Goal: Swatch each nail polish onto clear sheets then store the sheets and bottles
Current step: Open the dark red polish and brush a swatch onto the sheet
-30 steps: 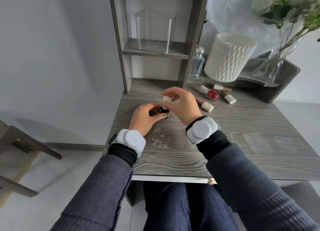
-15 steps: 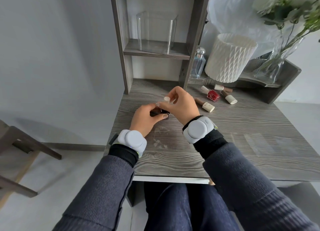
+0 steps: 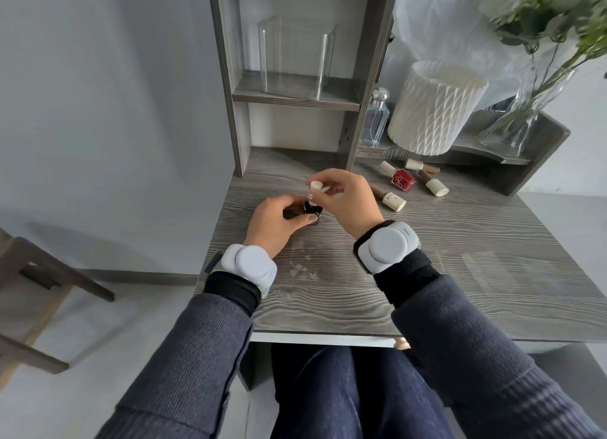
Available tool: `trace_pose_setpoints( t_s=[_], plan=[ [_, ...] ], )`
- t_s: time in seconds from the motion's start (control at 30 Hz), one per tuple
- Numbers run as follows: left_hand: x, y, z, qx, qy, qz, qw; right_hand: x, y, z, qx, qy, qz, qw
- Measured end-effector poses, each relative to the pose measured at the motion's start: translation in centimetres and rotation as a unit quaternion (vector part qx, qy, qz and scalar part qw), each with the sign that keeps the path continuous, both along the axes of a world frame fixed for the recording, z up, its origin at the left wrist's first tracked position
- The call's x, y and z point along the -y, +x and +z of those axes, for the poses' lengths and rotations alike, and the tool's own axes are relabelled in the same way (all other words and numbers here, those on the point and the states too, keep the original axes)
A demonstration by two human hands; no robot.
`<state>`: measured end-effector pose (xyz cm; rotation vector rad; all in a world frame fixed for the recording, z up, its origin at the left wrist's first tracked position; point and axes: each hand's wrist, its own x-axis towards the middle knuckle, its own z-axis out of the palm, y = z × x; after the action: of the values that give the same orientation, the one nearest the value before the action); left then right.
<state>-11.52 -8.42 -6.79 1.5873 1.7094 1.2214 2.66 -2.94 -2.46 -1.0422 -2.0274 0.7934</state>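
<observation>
Grey wood-grain worktop (image 3: 427, 274), with pale smears (image 3: 303, 269) just nearer than the dark bottle (image 3: 312, 209).

- Left hand (image 3: 274, 223): fingers curled round the dark bottle, which stands on the worktop.
- Right hand (image 3: 346, 198): pinches a white cap (image 3: 316, 186) directly above the bottle; whether it is seated cannot be told.
- Right of the bottle and slightly beyond: red bottle (image 3: 403, 179) lying among three cream-capped brown bottles (image 3: 389, 198).
- Farther right: perfume bottle (image 3: 374, 119), white ribbed cylinder (image 3: 433, 106), vase (image 3: 525, 110).
- Beyond the bottle, on a shelf (image 3: 295, 98): clear box (image 3: 295, 57).
</observation>
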Motion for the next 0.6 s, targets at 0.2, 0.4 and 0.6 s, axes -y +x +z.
trace_pose_setpoints(
  t_s=[0.2,0.4,0.6],
  plan=[
    [0.11,0.06,0.19,-0.008,0.000,-0.005,1.000,0.12,0.04,-0.24,0.022,-0.017,-0.010,1.000],
    [0.12,0.02,0.15,-0.010,0.000,-0.003,1.000,0.23,0.35,-0.13,0.013,0.003,-0.046,0.999],
    [0.29,0.20,0.35,-0.004,0.002,-0.005,1.000,0.88,0.69,0.20,0.020,0.025,-0.008,0.999]
  ],
)
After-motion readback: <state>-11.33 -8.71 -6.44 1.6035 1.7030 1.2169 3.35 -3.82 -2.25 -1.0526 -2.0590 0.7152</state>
